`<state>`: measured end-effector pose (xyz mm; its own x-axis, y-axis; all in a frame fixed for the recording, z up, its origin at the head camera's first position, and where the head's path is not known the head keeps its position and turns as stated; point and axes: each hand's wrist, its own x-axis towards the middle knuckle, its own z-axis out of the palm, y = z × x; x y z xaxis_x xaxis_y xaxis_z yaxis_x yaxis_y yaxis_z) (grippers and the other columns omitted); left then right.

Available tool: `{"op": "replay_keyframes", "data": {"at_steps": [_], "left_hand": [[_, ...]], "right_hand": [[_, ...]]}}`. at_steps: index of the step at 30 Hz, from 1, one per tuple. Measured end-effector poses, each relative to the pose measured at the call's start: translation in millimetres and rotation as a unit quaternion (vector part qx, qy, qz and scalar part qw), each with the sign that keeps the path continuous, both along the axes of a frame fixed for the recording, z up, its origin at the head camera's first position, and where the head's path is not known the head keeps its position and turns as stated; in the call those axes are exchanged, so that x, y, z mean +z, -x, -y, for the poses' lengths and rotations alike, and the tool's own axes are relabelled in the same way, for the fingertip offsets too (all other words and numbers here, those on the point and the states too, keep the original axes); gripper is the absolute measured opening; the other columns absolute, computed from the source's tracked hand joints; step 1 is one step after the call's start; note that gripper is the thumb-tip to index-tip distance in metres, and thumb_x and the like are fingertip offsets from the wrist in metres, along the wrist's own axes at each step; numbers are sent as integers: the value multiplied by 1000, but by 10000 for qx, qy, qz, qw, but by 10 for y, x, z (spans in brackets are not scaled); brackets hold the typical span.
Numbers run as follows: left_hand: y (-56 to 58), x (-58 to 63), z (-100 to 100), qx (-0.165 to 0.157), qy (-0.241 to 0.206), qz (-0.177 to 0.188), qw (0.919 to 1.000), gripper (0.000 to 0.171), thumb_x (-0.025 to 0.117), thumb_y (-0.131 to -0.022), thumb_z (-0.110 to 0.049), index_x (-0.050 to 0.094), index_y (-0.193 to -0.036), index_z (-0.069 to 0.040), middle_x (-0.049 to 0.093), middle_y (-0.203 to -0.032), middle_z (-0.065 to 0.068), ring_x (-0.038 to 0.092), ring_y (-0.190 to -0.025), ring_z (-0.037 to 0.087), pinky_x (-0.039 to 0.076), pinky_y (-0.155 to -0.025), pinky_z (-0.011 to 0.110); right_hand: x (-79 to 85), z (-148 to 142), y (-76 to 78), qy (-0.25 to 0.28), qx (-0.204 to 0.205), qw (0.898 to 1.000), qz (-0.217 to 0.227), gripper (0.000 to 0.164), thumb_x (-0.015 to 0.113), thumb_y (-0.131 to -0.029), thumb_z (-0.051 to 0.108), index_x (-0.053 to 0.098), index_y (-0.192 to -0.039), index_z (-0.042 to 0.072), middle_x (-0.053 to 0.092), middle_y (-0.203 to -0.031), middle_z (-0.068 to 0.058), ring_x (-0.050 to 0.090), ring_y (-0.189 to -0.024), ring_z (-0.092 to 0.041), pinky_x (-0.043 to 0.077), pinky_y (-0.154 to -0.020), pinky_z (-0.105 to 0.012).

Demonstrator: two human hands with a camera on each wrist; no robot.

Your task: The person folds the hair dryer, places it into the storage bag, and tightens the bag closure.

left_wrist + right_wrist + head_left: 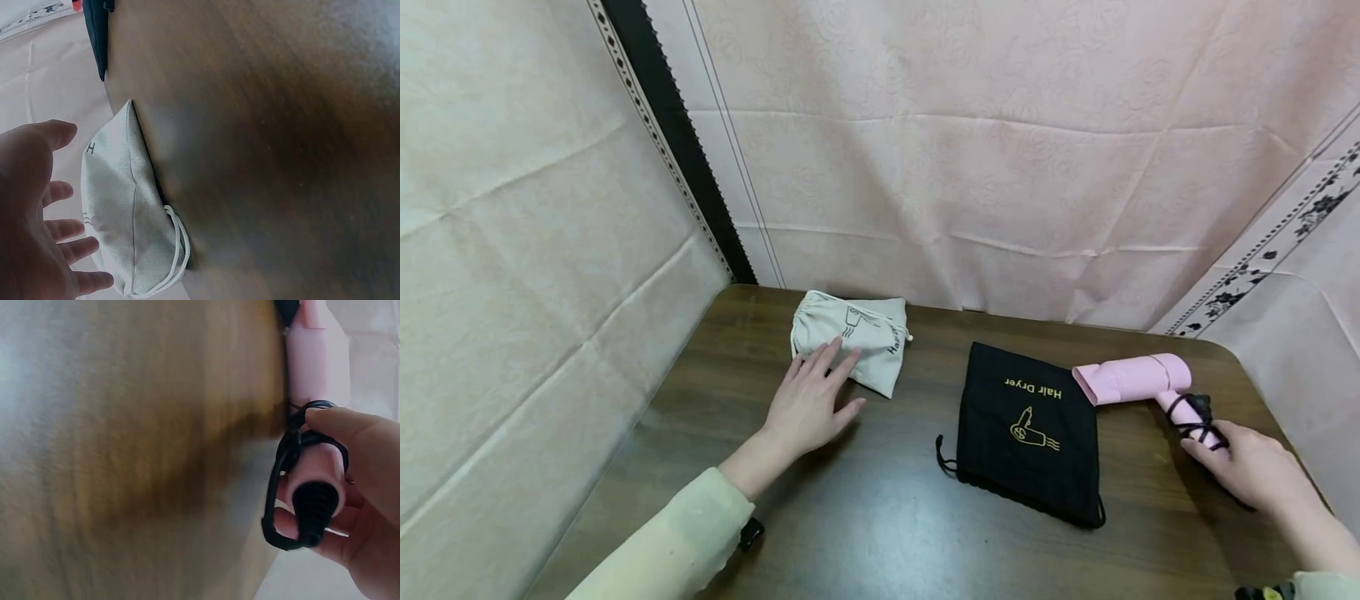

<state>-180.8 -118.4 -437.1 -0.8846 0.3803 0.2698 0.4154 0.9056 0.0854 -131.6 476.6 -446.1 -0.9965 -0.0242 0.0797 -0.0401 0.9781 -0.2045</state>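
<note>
At the right of the table, a pink hair dryer (1135,379) lies with its black cord (289,450) wound round the handle. My right hand (1255,467) grips that handle, thumb on one side and fingers curled round the other, as the right wrist view shows. Over the near edge of a beige drawstring pouch (880,354), my left hand (808,404) is spread with its fingers extended. The pouch carries a printed dryer picture and partly hidden lettering. In the left wrist view the fingers (78,250) overlap the pouch's side, near its white cord (178,244).
Between the hands a black drawstring pouch (1030,467) lies flat, its yellow "Hair Dryer" print upside down; the dryer's nozzle overlaps its corner. Everything rests on a brown wooden table (865,517). Patterned cloth (1000,167) hangs behind and at both sides.
</note>
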Motion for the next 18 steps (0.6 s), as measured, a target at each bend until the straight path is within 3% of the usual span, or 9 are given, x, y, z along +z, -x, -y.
{"op": "replay_keyframes", "data": {"at_steps": [5, 18], "left_hand": [[11, -2, -1, -29, -71, 57, 10000, 67, 57, -90, -54, 40, -147, -23, 32, -154, 11, 36, -138, 32, 32, -107, 58], [11, -21, 15, -133, -257, 39, 9996, 67, 61, -89, -50, 42, -146, -21, 34, -153, 11, 41, -133, 34, 34, -105, 58]], "right_hand": [[36, -42, 2, 35, 112, 9994, -334, 47, 68, -86, 40, 62, -105, -3, 63, -90, -33, 56, -78, -59, 38, -52, -58], [152, -35, 3, 98, 198, 9975, -667, 39, 68, -87, 34, 62, -109, 3, 63, -92, -32, 54, -74, -61, 35, -50, -58]]}}
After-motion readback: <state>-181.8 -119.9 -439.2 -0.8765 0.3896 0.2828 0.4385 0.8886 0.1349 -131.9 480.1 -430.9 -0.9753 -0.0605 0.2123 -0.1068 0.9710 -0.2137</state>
